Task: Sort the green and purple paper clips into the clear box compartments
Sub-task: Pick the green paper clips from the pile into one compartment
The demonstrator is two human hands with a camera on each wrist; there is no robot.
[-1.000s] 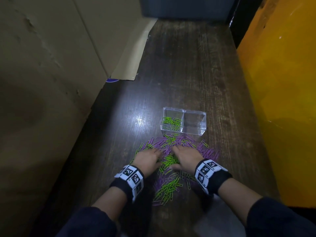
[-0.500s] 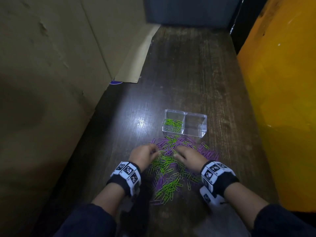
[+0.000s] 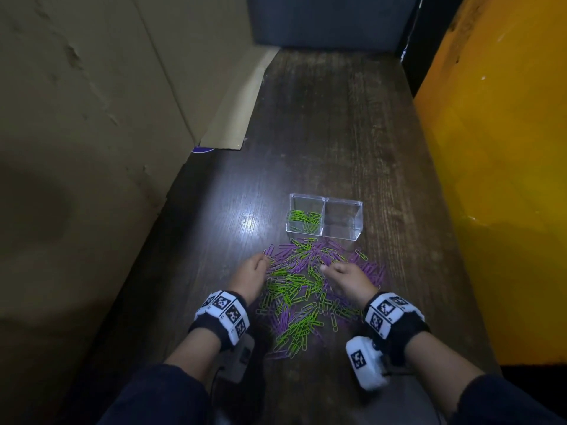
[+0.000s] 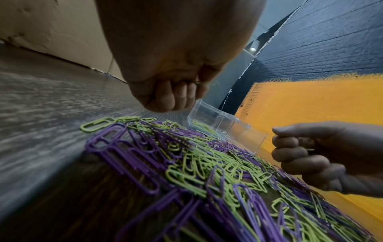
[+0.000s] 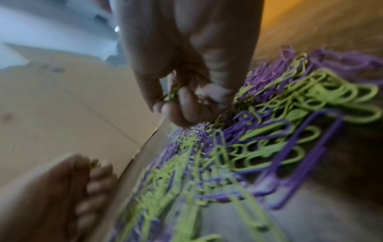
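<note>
a: where are the hands?

b: the left hand is at the left edge of the clip pile, fingers curled under into a fist. whether anything sits inside the curl, i cannot tell; the left wrist view shows only tucked fingers.

a: and the right?

b: the right hand is over the right middle of the pile, fingers bunched around a few green clips (blurred in the right wrist view, but the green shows between thumb and fingers).

a: the pile itself?

b: green and purple clips mixed and overlapping on the dark wooden table, spreading from between the wrists up to the box. some touch its near wall.

a: the box?

b: clear, two compartments side by side, just beyond the pile. the left one holds green clips only; the right one shows no clips.

a: what hems things in?

b: a cardboard wall along the left, its flap lying on the table; an orange wall close on the right; a dark panel at the far end. each wrist wears a marker band.
</note>
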